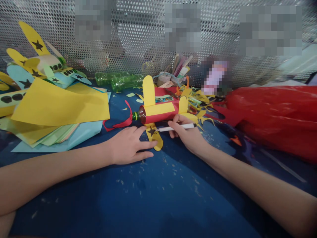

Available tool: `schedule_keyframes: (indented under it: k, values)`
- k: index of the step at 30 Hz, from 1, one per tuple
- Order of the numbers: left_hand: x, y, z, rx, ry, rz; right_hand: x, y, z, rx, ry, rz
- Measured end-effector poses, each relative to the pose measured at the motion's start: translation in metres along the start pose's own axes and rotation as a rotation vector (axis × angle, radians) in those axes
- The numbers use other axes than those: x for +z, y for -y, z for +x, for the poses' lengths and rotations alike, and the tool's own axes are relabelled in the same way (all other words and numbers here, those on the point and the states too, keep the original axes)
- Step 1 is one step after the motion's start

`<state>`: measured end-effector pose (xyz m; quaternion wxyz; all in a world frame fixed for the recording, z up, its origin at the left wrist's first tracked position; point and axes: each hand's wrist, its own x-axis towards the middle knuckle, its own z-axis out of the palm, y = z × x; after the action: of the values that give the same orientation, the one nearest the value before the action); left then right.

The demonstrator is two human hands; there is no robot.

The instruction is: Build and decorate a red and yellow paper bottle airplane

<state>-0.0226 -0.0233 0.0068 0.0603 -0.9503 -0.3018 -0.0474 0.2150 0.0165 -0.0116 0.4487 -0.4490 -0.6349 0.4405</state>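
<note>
A craft plane made from a bottle (158, 112), wrapped in red paper with yellow wings, lies on the blue table (153, 195). Its near yellow wing (154, 135) carries a black star. My left hand (128, 145) lies flat with fingers stretched out, fingertips pressing that wing down. My right hand (184, 130) is closed round a white marker (177, 127), its tip pointing left at the star on the wing.
A pile of yellow, green and blue paper sheets (56, 109) lies at left, with finished paper planes (47, 66) behind it. Green bottles (119, 81) and a cup of tools (173, 74) stand by the perforated wall. Red plastic (272, 115) fills the right. Paper scraps (200, 105) lie beside the plane.
</note>
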Motion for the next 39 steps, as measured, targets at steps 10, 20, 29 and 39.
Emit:
schedule_keyframes:
  k: [10, 20, 29, 39]
  values:
    - [0.0009, -0.0004, -0.0007, -0.004, -0.011, -0.014, 0.0006, 0.0012, -0.0002, 0.001, 0.002, -0.022]
    - [0.0003, -0.0001, 0.0000, -0.002, 0.000, 0.012, 0.0011, 0.0038, -0.0012, 0.009, 0.009, -0.003]
    - [0.0003, -0.0002, -0.0001, 0.000, -0.006, 0.013, 0.0002, 0.0028, -0.0005, 0.015, 0.014, -0.010]
    - [0.0008, 0.0002, 0.0001, 0.005, 0.002, 0.006, 0.0012, 0.0032, 0.0002, 0.009, -0.007, 0.009]
